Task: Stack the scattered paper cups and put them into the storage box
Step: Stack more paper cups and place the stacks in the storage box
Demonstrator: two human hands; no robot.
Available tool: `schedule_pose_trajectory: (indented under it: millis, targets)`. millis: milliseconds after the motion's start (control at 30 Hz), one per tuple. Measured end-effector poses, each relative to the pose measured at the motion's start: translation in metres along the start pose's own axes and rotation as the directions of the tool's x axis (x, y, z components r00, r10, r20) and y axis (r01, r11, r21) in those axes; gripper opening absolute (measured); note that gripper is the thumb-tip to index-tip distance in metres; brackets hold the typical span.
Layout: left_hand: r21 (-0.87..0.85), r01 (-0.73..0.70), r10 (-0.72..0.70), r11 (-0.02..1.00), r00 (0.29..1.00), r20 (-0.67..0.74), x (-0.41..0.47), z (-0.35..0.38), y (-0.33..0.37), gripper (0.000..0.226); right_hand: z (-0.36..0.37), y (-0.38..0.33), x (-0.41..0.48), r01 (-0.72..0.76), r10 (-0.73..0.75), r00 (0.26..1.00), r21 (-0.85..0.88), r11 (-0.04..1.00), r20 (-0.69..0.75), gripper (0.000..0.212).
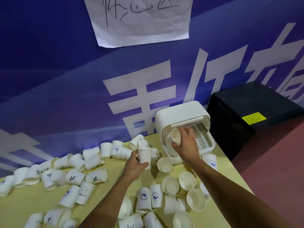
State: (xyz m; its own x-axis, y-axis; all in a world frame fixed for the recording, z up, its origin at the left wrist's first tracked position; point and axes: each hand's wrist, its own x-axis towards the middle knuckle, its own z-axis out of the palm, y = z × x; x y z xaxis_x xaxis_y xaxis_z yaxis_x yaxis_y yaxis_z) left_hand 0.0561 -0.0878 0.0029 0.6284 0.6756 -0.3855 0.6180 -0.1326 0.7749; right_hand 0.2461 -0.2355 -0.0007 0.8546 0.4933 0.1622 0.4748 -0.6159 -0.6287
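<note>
Paper cups (72, 178) by the dozen, too many and too overlapped for an exact count, strewn over the yellow table (24, 203); mostly on their sides, at least five standing mouth-up at the near right. Pinched one upright cup (144, 157) between thumb and fingers of the left grip (136, 163), just above the heap near the table's middle. Curled the right grip (187, 145) round a second, tilted cup (176, 135), mouth turned left, right at the opening of the white storage box (181, 116). Found that box at the far right corner of the table, lid lifted, a slotted white tray (202, 139) showing inside and more cups dimly visible at its left end, number not to be told. Saw one mouth-up loose cup (164, 164) close against the box's near side, between the two forearms, and another cup (211, 160) just beside the box, right of the right forearm. Noted a black box-shaped unit (246, 104) right of the table, bearing one yellow label (254, 118), print too small to read. Counted four cups marked "%", three with "HELLO" under a smile, at least five with a round blue whale emblem, lettering too fine. Behind, one blue banner (49, 71) with large white characters, cropped, and one white paper sheet (141, 30) with black handwritten strokes, not legible.
</note>
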Motion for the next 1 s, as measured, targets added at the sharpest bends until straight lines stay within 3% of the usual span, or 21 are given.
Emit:
schedule_pose_trajectory:
  millis: [133,333,467,733,1000]
  targets:
    - [-0.014,-0.031,0.032,0.999,0.999,0.021,-0.001,0.000,0.001,0.071,0.005,0.000,-0.003,0.000,0.001,0.999,-0.027,1.000,0.047,0.073]
    - [-0.074,-0.066,0.072,0.995,0.994,0.076,-0.001,0.006,0.008,0.079,0.002,-0.004,-0.022,0.073,-0.075,0.996,0.063,0.995,0.036,0.053]
    - [-0.074,-0.096,0.104,0.993,0.987,0.122,0.000,0.017,0.019,0.077,-0.001,-0.011,-0.031,0.041,-0.045,0.998,0.116,0.992,0.037,0.049]
    - [-0.044,-0.078,0.084,0.996,0.986,0.146,0.001,0.020,0.010,0.072,0.003,0.009,-0.025,0.081,-0.069,0.991,-0.109,0.991,0.110,0.044]
    - [-0.043,-0.049,0.054,0.998,0.988,0.148,-0.002,0.016,-0.002,0.074,0.007,0.003,-0.022,0.088,-0.079,0.987,-0.057,0.994,0.138,0.040]
